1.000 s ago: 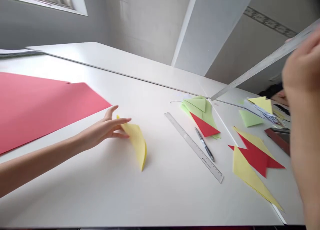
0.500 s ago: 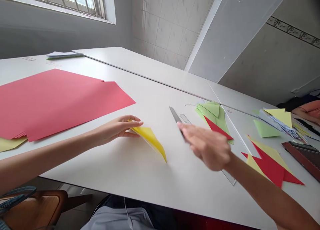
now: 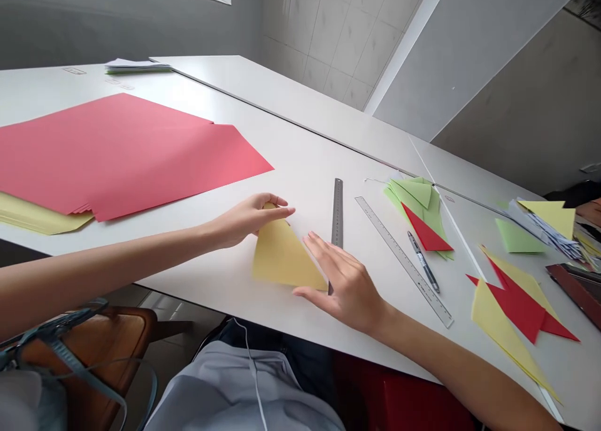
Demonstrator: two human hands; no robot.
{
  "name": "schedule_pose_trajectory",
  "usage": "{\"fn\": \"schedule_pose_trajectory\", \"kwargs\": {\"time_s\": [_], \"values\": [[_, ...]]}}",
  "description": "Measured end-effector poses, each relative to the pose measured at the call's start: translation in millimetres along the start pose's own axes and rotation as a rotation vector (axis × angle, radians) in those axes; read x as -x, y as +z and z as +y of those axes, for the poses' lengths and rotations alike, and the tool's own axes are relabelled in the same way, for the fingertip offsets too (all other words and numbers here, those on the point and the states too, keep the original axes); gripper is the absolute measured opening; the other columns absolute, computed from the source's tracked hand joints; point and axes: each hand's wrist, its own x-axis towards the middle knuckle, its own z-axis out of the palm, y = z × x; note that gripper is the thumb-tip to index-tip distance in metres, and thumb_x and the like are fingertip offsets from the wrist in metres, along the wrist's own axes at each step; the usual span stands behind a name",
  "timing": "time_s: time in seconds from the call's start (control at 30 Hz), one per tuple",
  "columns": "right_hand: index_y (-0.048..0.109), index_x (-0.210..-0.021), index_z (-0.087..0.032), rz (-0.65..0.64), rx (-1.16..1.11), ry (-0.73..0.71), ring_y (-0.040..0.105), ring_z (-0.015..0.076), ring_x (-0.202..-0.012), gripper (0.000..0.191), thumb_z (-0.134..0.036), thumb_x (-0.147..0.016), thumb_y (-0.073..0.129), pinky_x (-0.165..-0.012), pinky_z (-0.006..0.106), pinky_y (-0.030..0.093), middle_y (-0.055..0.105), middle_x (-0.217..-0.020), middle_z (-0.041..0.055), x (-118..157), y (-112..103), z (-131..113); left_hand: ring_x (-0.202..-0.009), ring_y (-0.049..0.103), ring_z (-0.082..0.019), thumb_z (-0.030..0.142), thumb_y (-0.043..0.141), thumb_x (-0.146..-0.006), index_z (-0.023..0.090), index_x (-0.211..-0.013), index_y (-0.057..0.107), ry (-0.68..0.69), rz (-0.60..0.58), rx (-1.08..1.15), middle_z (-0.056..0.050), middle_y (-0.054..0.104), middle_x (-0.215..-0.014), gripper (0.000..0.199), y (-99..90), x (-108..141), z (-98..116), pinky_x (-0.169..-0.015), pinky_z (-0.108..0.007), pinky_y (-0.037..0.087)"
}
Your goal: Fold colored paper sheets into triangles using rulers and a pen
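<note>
A yellow paper piece (image 3: 286, 256) stands tilted over the white table, its top corner pinched between the thumb and fingers of my left hand (image 3: 263, 217). My right hand (image 3: 345, 284) is at the paper's right corner, thumb and fingers spread apart; whether it touches the paper is hard to tell. A steel ruler (image 3: 337, 212) lies on the table, its near end partly hidden behind my right hand. To the right are a clear ruler (image 3: 404, 261) and a pen (image 3: 423, 262).
Large red sheets (image 3: 141, 152) over yellow sheets (image 3: 42, 218) cover the left side. Green pieces (image 3: 416, 199) with a red triangle (image 3: 425, 228) lie right of centre. Farther right are red pieces (image 3: 521, 309), yellow pieces (image 3: 504, 337) and a paper stack (image 3: 547, 228). A chair (image 3: 103, 343) stands lower left.
My right hand has let go of the steel ruler, now lying on the table, and has moved left to the yellow paper. The paper's face has turned toward me.
</note>
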Motion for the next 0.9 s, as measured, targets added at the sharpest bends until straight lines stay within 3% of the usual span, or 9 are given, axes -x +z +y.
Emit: {"fn": "schedule_pose_trajectory", "kwargs": {"time_s": [0.13, 0.3, 0.43, 0.57, 0.67, 0.77, 0.83, 0.9], "values": [[0.031, -0.15, -0.018, -0.096, -0.248, 0.056, 0.047, 0.0243, -0.133, 0.07, -0.042, -0.091, 0.059, -0.107, 0.042, 0.047, 0.046, -0.145, 0.0142, -10.6, 15.3, 2.1, -0.102, 0.063, -0.028, 0.053, 0.072, -0.074, 0.022, -0.12, 0.054, 0.05, -0.052, 0.066, -0.009, 0.065, -0.11, 0.059, -4.9, 8.3, 9.0, -0.071, -0.033, 0.052], [0.037, -0.147, -0.027, -0.117, -0.546, 0.188, 0.043, 0.0245, -0.137, 0.068, -0.042, -0.087, 0.064, -0.113, 0.047, 0.038, 0.044, -0.148, 0.0064, -7.5, 15.2, 11.0, -0.121, 0.054, -0.034, 0.044, 0.071, -0.074, 0.026, -0.13, 0.05, 0.127, -0.2, 0.155, -0.01, 0.061, -0.122, 0.062, -13.6, 13.6, 14.5, -0.082, -0.039, 0.055], [0.041, -0.145, -0.028, -0.106, -0.719, 0.222, 0.049, 0.0234, -0.131, 0.063, -0.039, -0.088, 0.064, -0.11, 0.043, 0.043, 0.047, -0.146, 0.0045, -7.2, 13.8, 14.3, -0.13, 0.047, -0.036, 0.036, 0.075, -0.069, 0.035, -0.137, 0.046, 0.182, -0.311, 0.184, -0.007, 0.055, -0.131, 0.073, -20.1, 15.7, 14.5, -0.085, -0.039, 0.057], [0.044, -0.143, -0.029, -0.098, -0.772, 0.226, 0.054, 0.0223, -0.127, 0.058, -0.04, -0.089, 0.061, -0.109, 0.042, 0.043, 0.05, -0.145, 0.004, -8.2, 13.7, 15.5, -0.129, 0.048, -0.034, 0.031, 0.077, -0.07, 0.04, -0.141, 0.04, 0.222, -0.363, 0.154, -0.005, 0.054, -0.134, 0.08, -23.1, 19.5, 16.9, -0.089, -0.04, 0.056], [0.045, -0.143, -0.029, -0.086, -0.795, 0.247, 0.054, 0.0232, -0.126, 0.061, -0.044, -0.086, 0.064, -0.107, 0.042, 0.045, 0.05, -0.144, 0.0045, -7.6, 13.3, 15.3, -0.126, 0.051, -0.032, 0.031, 0.077, -0.071, 0.039, -0.142, 0.039, 0.26, -0.345, 0.127, -0.005, 0.057, -0.13, 0.081, -22.0, 21.7, 18.8, -0.088, -0.039, 0.056], [0.043, -0.144, -0.028, -0.102, -0.849, 0.315, 0.062, 0.0223, -0.114, 0.069, -0.046, -0.082, 0.069, -0.101, 0.041, 0.051, 0.055, -0.14, 0.0066, -7.1, 13.6, 12.7, -0.117, 0.057, -0.029, 0.033, 0.072, -0.073, 0.035, -0.139, 0.041, 0.268, -0.255, 0.091, -0.005, 0.062, -0.117, 0.073, -19.9, 20.6, 16.7, -0.083, -0.035, 0.056], [0.045, -0.143, -0.027, -0.097, -0.894, 0.421, 0.065, 0.0214, -0.108, 0.066, -0.048, -0.084, 0.067, -0.097, 0.041, 0.053, 0.056, -0.138, 0.0078, -7.5, 13.7, 9.4, -0.1, 0.064, -0.026, 0.036, 0.069, -0.074, 0.031, -0.135, 0.046, 0.245, -0.183, 0.058, -0.004, 0.066, -0.103, 0.065, -18.6, 18.2, 13.1, -0.074, -0.032, 0.056], [0.05, -0.139, -0.026, -0.083, -0.942, 0.534, 0.063, 0.022, -0.114, 0.056, -0.049, -0.089, 0.06, -0.099, 0.04, 0.052, 0.057, -0.137, 0.008, -8.6, 12.7, 5.2, -0.08, 0.066, -0.023, 0.039, 0.068, -0.071, 0.027, -0.126, 0.054, 0.209, -0.125, 0.018, -0.003, 0.067, -0.089, 0.058, -17.2, 15.6, 9.2, -0.062, -0.03, 0.053]]}}
